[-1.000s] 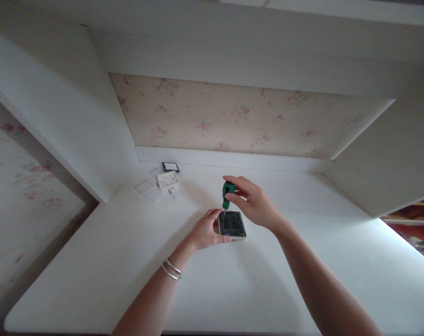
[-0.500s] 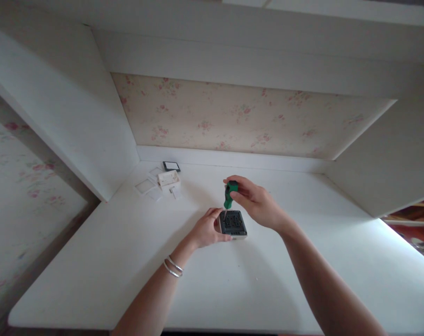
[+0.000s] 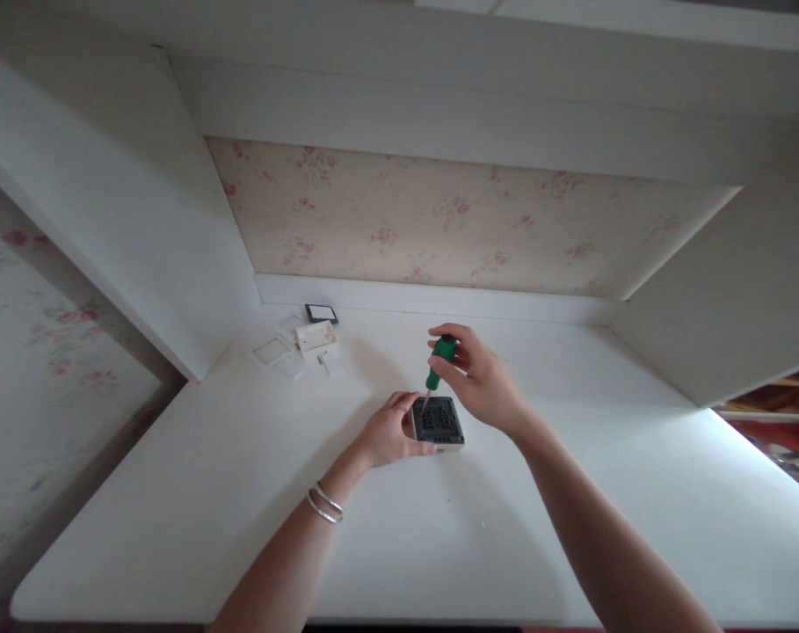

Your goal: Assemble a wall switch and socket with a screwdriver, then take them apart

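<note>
A small square box with a dark grey face (image 3: 439, 423) lies on the white desk (image 3: 241, 492). My left hand (image 3: 389, 432) grips its left side, fingers curled around the edge. My right hand (image 3: 479, 378) is closed around the green handle of a screwdriver (image 3: 439, 360), held nearly upright and leaning right. The screwdriver's tip rests on the box's top left corner. Two thin bangles sit on my left wrist.
At the desk's back left corner lie several small white parts: a square frame (image 3: 271, 352), a white box (image 3: 317, 337) and a dark-framed plate (image 3: 321, 313). White side panels and a shelf overhead enclose the desk. Flowered wallpaper covers the back wall.
The screwdriver handle has tilted a little to the right and my right fingers have shifted around it. The left hand and the box have stayed in place.
</note>
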Tool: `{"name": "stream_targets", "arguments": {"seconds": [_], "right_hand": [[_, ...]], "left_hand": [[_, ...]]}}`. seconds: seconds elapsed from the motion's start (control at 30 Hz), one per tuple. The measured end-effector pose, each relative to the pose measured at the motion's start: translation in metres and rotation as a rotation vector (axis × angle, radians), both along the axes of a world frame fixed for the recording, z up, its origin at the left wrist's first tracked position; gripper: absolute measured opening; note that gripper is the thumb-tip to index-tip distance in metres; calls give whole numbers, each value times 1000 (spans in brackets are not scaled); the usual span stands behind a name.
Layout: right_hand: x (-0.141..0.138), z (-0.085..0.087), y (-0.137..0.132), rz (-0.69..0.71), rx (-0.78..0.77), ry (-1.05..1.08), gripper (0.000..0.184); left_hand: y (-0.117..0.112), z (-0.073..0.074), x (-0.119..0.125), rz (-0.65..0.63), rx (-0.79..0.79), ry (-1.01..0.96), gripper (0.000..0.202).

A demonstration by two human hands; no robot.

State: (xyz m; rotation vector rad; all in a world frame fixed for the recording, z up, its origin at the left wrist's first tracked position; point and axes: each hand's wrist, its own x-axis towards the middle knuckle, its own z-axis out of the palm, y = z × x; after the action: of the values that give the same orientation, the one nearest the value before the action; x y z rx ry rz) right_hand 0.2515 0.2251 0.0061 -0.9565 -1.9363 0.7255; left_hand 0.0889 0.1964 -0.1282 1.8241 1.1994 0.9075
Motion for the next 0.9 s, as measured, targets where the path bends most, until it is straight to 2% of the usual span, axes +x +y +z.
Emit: {"name": "stream_targets", "arguments": {"seconds": [0.1, 0.2, 0.33, 0.43, 0.5, 0.57, 0.73, 0.8, 0.9], "right_hand": [[6, 5, 3, 139, -54, -68, 35], [8, 5, 4, 164, -50, -97, 32], [5, -1, -1, 8, 77, -89, 33], [0, -2, -8, -158, 181, -167, 31], [-2, 0, -12, -211, 209, -212, 31], [-2, 3, -14, -165, 186, -223, 32], [5, 11, -9, 133, 51, -177, 37], [6, 11, -8, 140, 56, -168, 36], [4, 9, -10, 59, 109, -174, 32]], "left_hand": [[-1, 1, 0, -5, -5, -3, 86], [0, 2, 0, -4, -14, -7, 82], [1, 2, 1, 3, -16, -7, 85], [1, 1, 1, 8, -7, -2, 84], [0, 1, 2, 7, 0, -6, 82], [0, 1, 1, 5, 6, -4, 82], [-1, 1, 1, -7, 19, 6, 81], [0, 1, 1, 1, 21, 10, 81], [0, 1, 1, 8, 28, 14, 80]]}}
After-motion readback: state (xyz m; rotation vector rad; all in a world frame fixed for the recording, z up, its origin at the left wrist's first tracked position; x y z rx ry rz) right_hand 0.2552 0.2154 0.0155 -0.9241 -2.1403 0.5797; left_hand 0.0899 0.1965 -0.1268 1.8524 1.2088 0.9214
